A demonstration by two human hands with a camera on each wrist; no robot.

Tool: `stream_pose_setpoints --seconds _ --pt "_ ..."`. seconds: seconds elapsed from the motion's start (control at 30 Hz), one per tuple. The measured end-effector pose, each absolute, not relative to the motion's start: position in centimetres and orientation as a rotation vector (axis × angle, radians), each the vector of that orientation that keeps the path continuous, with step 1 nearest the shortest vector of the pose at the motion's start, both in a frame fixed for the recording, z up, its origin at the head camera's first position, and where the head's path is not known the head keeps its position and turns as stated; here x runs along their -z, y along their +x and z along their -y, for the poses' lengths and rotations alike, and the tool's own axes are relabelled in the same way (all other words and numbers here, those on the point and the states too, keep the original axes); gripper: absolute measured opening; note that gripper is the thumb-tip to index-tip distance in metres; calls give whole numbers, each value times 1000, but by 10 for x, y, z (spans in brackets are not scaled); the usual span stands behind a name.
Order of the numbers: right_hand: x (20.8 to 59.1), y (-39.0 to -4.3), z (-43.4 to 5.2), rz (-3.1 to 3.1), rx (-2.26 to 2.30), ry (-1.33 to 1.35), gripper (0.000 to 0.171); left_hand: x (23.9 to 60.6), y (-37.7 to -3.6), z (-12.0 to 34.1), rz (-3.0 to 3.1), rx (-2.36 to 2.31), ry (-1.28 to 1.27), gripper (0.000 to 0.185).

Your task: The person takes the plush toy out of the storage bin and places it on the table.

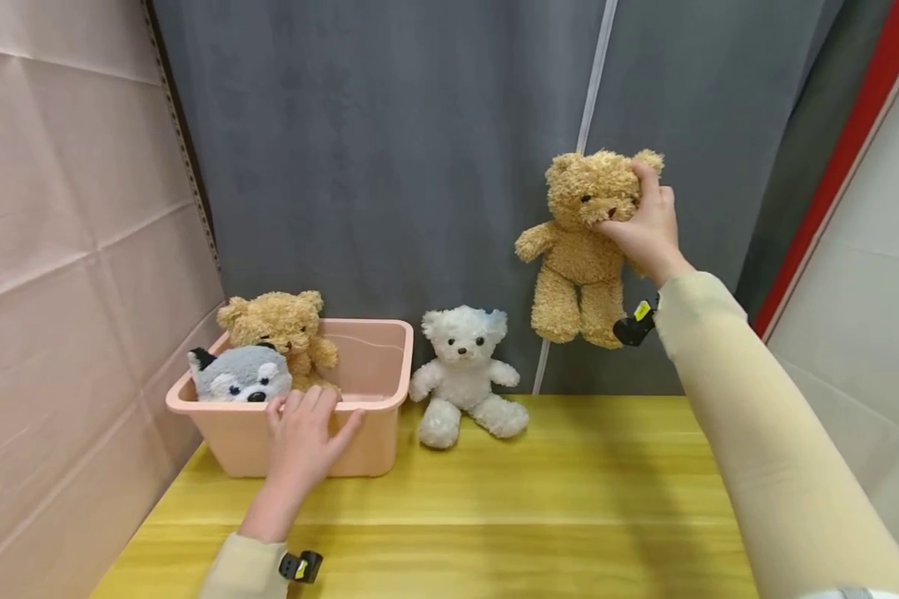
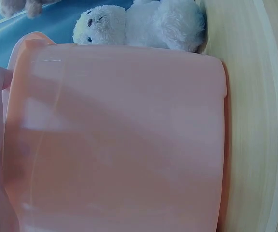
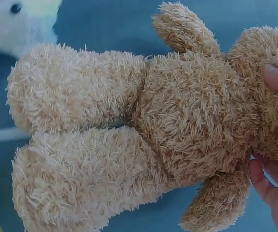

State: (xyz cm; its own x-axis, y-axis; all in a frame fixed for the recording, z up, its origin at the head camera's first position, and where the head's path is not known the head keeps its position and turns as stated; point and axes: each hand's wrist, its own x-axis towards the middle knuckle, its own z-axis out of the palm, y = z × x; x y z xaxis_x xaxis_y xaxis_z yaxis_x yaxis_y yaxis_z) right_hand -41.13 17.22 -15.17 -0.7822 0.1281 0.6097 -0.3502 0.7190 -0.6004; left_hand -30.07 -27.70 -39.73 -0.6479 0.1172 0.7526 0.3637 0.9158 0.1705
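My right hand [image 1: 652, 229] grips a tan teddy bear [image 1: 580, 258] by its head, holding it upright in the air above the table. In the right wrist view the bear's belly [image 3: 197, 116] and legs fill the picture, with my thumb on its face. My left hand [image 1: 307, 433] holds the front rim of a pink plastic bin [image 1: 367, 441], its fingers hooked over the edge. Inside the bin, at its left side, sit a second tan teddy bear [image 1: 277, 324] and a grey-and-white husky plush [image 1: 247, 374]. Their lower parts are hidden by the bin's wall.
A white teddy bear [image 1: 464, 374] sits on the yellow wooden table [image 1: 539, 499], just right of the bin. Behind the table hangs a grey curtain [image 1: 389, 166]. A pale cloth wall [image 1: 67, 249] stands close on the left, and another wall [image 1: 861, 291] on the right.
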Motion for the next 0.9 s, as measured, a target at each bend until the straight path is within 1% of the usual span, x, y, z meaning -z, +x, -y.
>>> stream_pose_setpoints --seconds 0.2,0.4,0.6,0.77,0.9 --pt "181 -414 -194 2307 -959 144 94 399 -304 279 2260 382 -341 39" --pt "217 -421 -206 2330 -933 197 94 404 -307 277 2255 377 -334 38" --pt "254 -421 -219 2363 -902 208 94 408 -310 273 2243 376 -357 39" --pt "288 -420 -224 2386 -901 217 95 410 -311 273 2228 392 -375 38" --pt "324 -418 -225 2400 -927 228 93 408 -311 274 2222 401 -377 38"
